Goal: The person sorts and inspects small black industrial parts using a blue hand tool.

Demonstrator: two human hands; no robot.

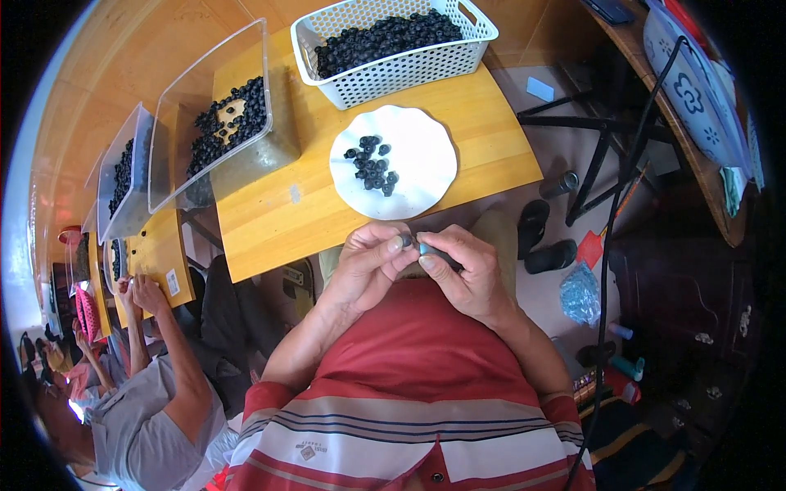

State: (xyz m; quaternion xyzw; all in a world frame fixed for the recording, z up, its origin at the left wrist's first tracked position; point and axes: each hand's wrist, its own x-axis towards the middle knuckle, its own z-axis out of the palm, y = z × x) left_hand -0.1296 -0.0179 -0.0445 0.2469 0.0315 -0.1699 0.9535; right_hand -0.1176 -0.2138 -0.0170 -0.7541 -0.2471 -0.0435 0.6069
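Note:
My left hand pinches a small dark round piece, berry-like, between thumb and fingertips. Closed around a short dark tool with a light blue end, my right hand meets the left just in front of the table edge. The tool's exact kind is hidden by the fingers. Beyond my hands, a white plate with a scalloped rim holds a loose group of similar dark round pieces.
A white perforated basket full of dark round pieces stands at the table's far side. Left of the plate is a clear plastic bin of the same pieces. A co-worker works at the left. A black cable hangs at right.

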